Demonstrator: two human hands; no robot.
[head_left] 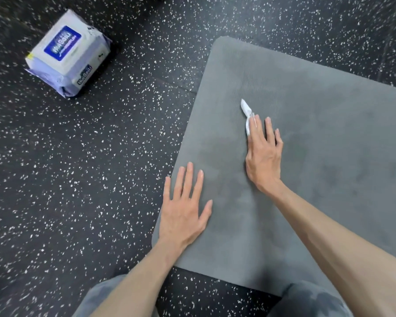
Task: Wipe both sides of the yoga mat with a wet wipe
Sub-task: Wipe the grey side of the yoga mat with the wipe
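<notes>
We press our left hand (185, 210), fingers spread flat, on the gray yoga mat's (329, 138) near-left edge to pin it while our right hand (263, 154), fingers straight, pushes the crumpled wet wipe (247, 113) across it.

the yoga mat (307, 156) lies flat on the floor (78, 179), running off to the right, with the person's knees (307, 300) at its near edge. the left hand (183, 209) rests flat on the mat's left border near that edge, and the right hand (263, 154) lies farther in with the wet wipe (247, 113) under its fingers, poking out beyond them. the pack of wipes (69, 53) sits on the floor well apart, far left of the mat.
</notes>
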